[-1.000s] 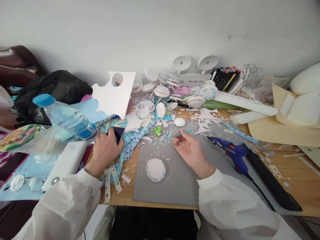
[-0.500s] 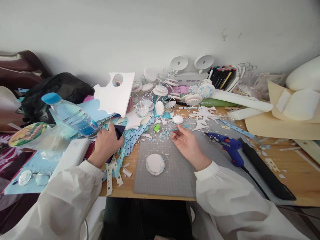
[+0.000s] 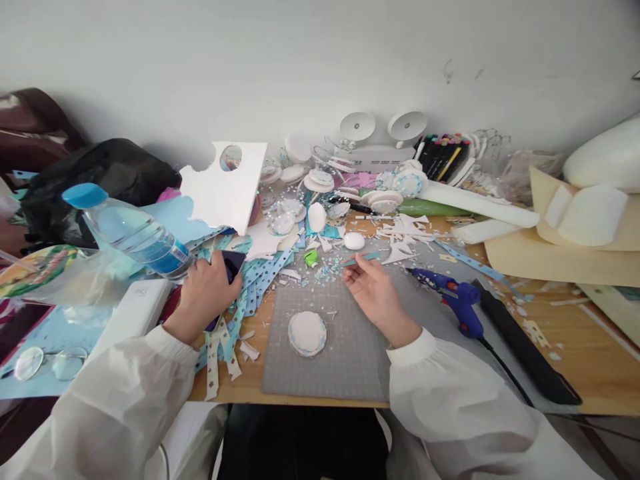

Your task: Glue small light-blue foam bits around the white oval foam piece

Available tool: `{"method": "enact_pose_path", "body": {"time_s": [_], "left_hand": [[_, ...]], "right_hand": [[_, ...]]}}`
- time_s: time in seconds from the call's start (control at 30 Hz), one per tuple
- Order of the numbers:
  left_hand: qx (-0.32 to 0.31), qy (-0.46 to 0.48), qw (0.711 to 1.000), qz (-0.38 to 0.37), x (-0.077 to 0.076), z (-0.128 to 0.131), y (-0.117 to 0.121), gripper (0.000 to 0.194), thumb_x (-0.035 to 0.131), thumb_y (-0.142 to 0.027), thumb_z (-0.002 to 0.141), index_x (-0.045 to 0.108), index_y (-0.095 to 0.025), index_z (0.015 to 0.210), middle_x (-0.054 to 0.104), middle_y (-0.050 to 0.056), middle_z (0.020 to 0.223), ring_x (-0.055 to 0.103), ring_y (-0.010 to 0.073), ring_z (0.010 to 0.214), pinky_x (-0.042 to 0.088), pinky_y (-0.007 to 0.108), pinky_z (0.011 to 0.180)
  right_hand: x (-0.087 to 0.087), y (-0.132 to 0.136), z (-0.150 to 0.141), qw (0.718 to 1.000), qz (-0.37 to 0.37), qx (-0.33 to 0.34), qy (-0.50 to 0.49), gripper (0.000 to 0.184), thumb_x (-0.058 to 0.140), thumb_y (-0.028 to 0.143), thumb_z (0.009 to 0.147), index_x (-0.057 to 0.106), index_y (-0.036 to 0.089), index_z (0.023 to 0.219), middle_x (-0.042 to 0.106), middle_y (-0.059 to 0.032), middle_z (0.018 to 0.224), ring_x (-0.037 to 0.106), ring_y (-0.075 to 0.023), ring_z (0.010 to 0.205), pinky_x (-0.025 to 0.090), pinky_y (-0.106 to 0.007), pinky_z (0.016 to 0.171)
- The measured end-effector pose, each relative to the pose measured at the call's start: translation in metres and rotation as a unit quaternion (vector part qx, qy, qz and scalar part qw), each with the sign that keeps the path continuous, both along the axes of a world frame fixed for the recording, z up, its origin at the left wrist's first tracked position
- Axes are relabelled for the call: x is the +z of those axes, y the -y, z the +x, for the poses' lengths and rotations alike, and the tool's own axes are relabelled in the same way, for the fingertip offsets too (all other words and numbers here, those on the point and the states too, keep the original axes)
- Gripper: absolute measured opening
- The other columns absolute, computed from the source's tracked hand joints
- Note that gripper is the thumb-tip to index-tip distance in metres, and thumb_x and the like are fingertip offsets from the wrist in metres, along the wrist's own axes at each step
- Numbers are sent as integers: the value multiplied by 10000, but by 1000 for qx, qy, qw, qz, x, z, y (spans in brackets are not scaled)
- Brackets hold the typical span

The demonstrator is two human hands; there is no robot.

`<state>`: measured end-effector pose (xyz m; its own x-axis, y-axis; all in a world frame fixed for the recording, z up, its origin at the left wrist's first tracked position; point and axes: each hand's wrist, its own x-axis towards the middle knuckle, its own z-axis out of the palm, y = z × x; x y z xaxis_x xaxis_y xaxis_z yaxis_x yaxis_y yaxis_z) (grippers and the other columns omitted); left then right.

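My left hand is closed around a dark phone, which lies over patterned paper strips at the table's left side. Between the thumb and fingertips of my right hand is a thin blue strip, held above the cutting mat. A white round disc with blue bits around its rim lies flat on the mat, between my hands and nearer to me. Small blue paper scraps and a bright green small item lie just left of my right fingertips.
A blue glue gun and a long black case lie at right. A tilted water bottle, a white power bank and glasses are at left. White discs, markers and foam rolls crowd the back.
The view has shifted slightly, so most things sit a little further left. Both hands keep nearly the same pose, with the phone and blue strip still held.
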<state>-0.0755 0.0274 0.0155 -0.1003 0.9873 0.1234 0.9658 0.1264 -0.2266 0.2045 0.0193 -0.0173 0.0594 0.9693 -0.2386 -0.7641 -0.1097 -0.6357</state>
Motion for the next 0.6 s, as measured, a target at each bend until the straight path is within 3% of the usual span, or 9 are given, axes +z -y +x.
{"method": "enact_pose_path", "body": {"time_s": [0.2, 0.6], "left_hand": [[30, 9, 999, 13, 0, 5, -4, 591, 400, -545, 860, 489, -55, 1178, 622, 220, 951, 628, 406, 881, 478, 406, 658], [29, -1, 1000, -4, 5, 11, -9, 617, 415, -510, 877, 426, -61, 1300, 623, 225, 998, 619, 418, 928, 475, 415, 681]], "right_hand": [[0, 4, -3, 1000, -15, 22, -12, 223, 845, 238, 615, 630, 188, 637, 667, 20, 680, 592, -85, 624, 507, -192, 563], [4, 5, -4, 999, -37, 24, -19, 231, 855, 234, 603, 632, 193, 646, 657, 37, 686, 579, -71, 609, 505, -184, 561]]}}
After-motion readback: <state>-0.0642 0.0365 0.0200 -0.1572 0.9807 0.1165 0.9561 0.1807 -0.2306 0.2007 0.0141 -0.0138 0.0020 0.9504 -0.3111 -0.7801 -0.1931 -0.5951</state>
